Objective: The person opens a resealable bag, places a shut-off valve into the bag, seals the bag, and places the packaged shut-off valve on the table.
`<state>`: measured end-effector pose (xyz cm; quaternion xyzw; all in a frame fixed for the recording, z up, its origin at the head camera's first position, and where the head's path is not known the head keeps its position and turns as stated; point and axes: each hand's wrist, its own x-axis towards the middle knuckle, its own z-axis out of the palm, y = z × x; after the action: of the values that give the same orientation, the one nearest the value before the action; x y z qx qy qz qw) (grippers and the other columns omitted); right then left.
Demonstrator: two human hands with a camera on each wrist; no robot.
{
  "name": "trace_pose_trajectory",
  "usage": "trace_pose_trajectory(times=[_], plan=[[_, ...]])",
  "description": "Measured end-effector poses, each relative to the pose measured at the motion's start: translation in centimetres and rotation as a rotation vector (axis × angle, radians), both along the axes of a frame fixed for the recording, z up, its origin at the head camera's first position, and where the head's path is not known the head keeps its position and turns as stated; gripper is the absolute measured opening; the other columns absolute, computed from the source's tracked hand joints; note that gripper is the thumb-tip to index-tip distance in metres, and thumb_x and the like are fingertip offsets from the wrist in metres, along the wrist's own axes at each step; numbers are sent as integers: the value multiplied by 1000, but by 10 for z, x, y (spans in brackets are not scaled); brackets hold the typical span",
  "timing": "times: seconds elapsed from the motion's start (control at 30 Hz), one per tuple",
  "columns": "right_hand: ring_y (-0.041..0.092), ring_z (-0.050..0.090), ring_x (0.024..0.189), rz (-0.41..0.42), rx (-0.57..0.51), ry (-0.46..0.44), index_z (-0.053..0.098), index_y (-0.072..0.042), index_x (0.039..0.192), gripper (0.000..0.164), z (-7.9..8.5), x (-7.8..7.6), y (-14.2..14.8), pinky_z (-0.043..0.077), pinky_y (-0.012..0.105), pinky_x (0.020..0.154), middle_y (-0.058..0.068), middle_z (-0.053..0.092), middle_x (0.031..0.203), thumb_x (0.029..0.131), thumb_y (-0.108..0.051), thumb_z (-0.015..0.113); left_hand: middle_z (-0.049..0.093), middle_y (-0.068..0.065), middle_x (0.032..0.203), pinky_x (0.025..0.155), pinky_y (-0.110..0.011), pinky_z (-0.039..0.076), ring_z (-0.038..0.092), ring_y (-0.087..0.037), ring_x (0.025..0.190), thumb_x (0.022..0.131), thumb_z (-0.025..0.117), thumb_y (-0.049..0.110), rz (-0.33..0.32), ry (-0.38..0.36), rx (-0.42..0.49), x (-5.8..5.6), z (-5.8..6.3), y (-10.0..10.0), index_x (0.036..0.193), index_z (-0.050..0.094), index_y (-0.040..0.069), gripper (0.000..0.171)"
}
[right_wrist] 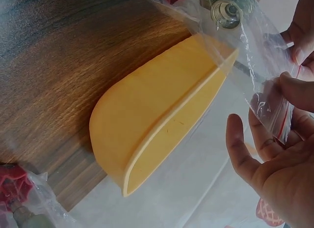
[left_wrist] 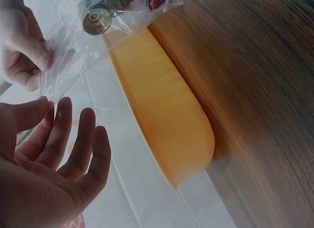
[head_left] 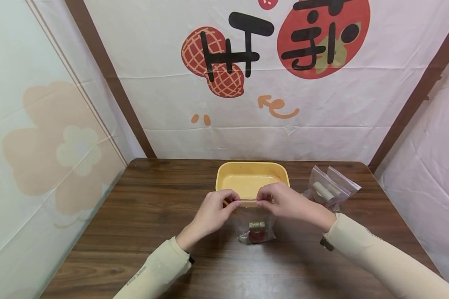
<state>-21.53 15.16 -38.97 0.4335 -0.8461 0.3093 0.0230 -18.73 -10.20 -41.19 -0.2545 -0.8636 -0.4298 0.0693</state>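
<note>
A clear zip-lock bag (head_left: pixel 244 222) hangs above the table in front of the yellow tub, with a brass valve (head_left: pixel 256 226) inside it. The valve's red handle (head_left: pixel 257 236) lies at the bag's bottom. My left hand (head_left: pixel 212 211) pinches the top edge at the left between thumb and index finger. At the other end of that edge, my right hand (head_left: pixel 289 201) pinches it the same way. In the right wrist view a red zip line (right_wrist: pixel 284 119) runs beside the right thumb. The valve's threaded brass end (left_wrist: pixel 96 21) faces the left wrist camera.
Behind the bag stands a yellow plastic tub (head_left: pixel 251 168), its inside partly hidden by my hands. Several clear bags (head_left: pixel 331 187) with valve parts lie to the right on the brown wooden table (head_left: pixel 153 216). A printed white cloth (head_left: pixel 321 112) hangs at the back.
</note>
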Motion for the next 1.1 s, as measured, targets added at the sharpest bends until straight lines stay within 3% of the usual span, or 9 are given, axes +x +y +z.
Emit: trace_pose_trajectory(times=[0.3, 0.7, 1.1], plan=[[4, 56, 70, -45, -16, 11, 73, -8, 88, 11, -3, 5, 4, 51, 27, 62, -3, 68, 77, 96, -1, 76, 66, 10, 82, 72, -30, 56, 62, -7, 76, 98, 74, 7, 19, 8, 10, 0, -1, -3, 94, 73, 14, 8], [3, 56, 68, -221, -60, 104, 73, -9, 88, 13, -9, 22, 17, 52, 26, 61, -6, 67, 77, 90, 1, 81, 66, 12, 82, 72, -29, 56, 62, -7, 76, 98, 75, 9, 31, -13, 22, 2, -1, -4, 92, 72, 17, 10], [5, 55, 66, -330, -62, 115, 74, -9, 87, 13, -8, 31, 33, 51, 27, 59, -4, 66, 76, 90, 3, 80, 66, 11, 83, 73, -30, 56, 63, -8, 77, 98, 74, 9, 19, -22, 24, 2, -1, -3, 94, 74, 12, 5]])
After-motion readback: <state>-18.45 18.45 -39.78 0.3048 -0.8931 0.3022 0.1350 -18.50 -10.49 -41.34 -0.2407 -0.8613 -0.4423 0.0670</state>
